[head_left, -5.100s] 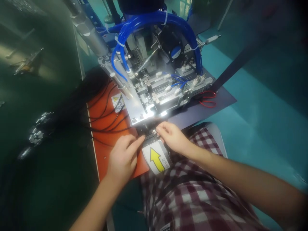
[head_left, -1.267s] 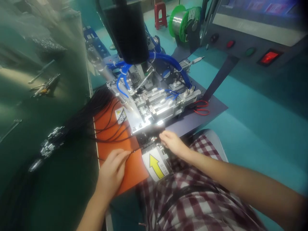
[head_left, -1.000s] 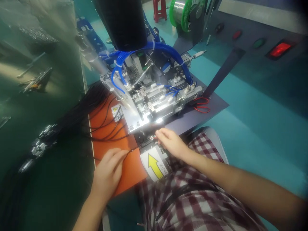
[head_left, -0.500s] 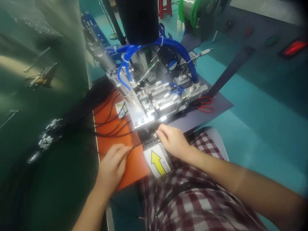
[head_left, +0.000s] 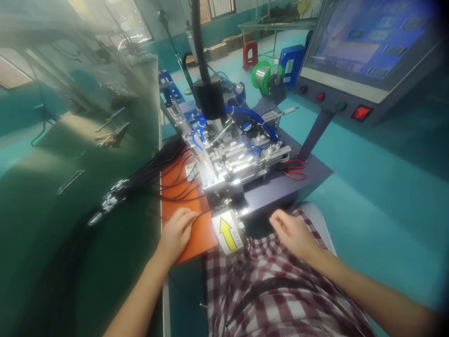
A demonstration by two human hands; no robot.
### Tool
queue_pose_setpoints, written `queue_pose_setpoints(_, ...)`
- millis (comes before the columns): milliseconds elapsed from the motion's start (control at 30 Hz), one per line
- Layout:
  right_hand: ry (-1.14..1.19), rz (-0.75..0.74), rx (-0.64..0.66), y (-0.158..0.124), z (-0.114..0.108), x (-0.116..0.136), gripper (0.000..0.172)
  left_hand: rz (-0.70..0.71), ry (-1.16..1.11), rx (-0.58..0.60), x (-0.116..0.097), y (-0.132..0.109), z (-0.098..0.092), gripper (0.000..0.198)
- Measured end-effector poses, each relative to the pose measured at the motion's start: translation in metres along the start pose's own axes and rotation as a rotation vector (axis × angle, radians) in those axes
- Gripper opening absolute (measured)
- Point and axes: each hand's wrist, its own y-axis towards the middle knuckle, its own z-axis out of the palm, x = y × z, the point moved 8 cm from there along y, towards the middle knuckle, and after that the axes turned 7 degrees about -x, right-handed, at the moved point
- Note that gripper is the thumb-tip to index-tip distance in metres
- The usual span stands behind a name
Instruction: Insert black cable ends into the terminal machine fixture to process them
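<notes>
My left hand [head_left: 178, 234] is closed in a pinch on a thin black cable [head_left: 206, 213], over the orange board. From those fingertips the cable runs right to a small metal fixture [head_left: 223, 204] at the front of the machine. My right hand [head_left: 290, 232] is apart from the machine, above my lap, with its fingers curled together and nothing visible in them. Just below the fixture is a white plate with a yellow arrow [head_left: 228, 234]. Metal slides and blue air tubes make up the machine [head_left: 242, 157] behind it.
A bundle of black cables with shiny metal ends [head_left: 114, 194] lies on the green table [head_left: 115, 271] at left. Red wire loops [head_left: 296, 170] hang at the machine's right. A screen panel [head_left: 365, 51] stands at upper right, near a green-flanged wire spool [head_left: 267, 77].
My right hand has let go at the fixture and moved right, away from the machine. My left hand keeps its pinch on the cable. The view has tilted up, bringing the screen into sight.
</notes>
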Motion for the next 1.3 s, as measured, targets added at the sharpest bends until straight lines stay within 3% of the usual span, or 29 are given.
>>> queue_pose_setpoints(133,0.088,0.034,0.128,-0.023,0.020,-0.013,0.029,0.001,0.002,-0.008,-0.002,0.000,-0.002,0.021)
queue_pose_setpoints(267,0.129,0.057,0.246,-0.029,0.039,-0.011,0.028,0.001,0.020,-0.012,-0.001,-0.002,-0.002,0.022)
queue_pose_setpoints(467,0.151,0.096,0.334,-0.037,0.051,-0.011,0.031,0.022,0.094,-0.007,-0.001,-0.003,0.000,0.023)
queue_pose_setpoints(800,0.133,0.117,0.339,-0.040,0.053,-0.021,0.029,0.052,0.312,-0.083,-0.012,-0.017,-0.011,0.026)
queue_pose_setpoints(1300,0.141,0.120,0.363,-0.044,0.055,-0.020,0.030,0.052,0.308,0.000,-0.006,-0.022,-0.001,0.030)
